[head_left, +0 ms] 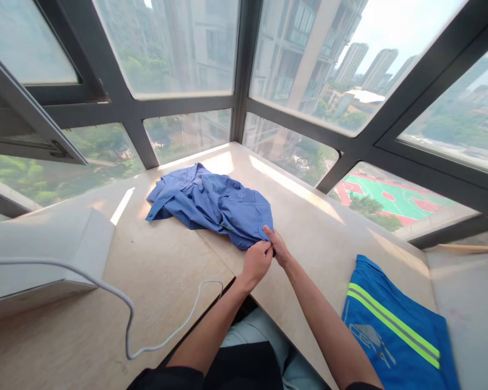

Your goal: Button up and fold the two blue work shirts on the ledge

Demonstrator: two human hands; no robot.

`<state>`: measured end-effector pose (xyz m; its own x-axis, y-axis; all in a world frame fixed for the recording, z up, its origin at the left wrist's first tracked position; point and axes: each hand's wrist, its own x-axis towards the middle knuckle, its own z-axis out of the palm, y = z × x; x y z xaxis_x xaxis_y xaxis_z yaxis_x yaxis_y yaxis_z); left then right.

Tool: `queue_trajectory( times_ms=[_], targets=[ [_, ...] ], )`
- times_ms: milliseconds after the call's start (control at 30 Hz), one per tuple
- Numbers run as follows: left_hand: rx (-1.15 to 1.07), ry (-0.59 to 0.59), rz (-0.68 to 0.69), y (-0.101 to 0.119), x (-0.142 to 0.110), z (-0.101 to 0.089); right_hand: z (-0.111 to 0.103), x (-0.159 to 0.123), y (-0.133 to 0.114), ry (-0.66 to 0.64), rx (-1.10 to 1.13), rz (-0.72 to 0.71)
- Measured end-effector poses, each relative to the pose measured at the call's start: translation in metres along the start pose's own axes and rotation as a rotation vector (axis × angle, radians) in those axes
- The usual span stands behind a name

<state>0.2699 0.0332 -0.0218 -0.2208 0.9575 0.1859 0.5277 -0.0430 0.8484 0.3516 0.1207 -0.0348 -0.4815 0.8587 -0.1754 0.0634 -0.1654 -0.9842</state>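
Note:
A crumpled blue shirt (pixel 211 200) lies on the pale stone sill in the corner of the windows. My left hand (pixel 258 262) is closed at the shirt's near right edge, fingers pinching the cloth. Just beside it, my right hand (pixel 278 244) grips the same edge, its thumb on top of the fabric. The two hands almost touch. What lies under the fingers is hidden. Most of the garment rests in loose folds, spreading away to the left.
At the right lies a folded blue cloth item (pixel 390 325) with yellow-green and grey stripes. A white box (pixel 57 249) stands at the left, and a white cable (pixel 130 314) curves across the sill in front of it. Dark-framed windows (pixel 244 70) enclose the corner; the left pane is tilted inward.

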Motion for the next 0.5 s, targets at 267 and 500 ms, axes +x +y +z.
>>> queue_trajectory(
  times_ms=[267, 500],
  targets=[
    [-0.237, -0.207, 0.034, -0.003, -0.04, -0.005, -0.056, -0.013, -0.033, 0.049, -0.076, -0.005],
    [-0.289, 0.228, -0.116, -0.016, -0.034, -0.046, -0.17, -0.072, -0.094, 0.714, 0.241, -0.388]
  ],
)
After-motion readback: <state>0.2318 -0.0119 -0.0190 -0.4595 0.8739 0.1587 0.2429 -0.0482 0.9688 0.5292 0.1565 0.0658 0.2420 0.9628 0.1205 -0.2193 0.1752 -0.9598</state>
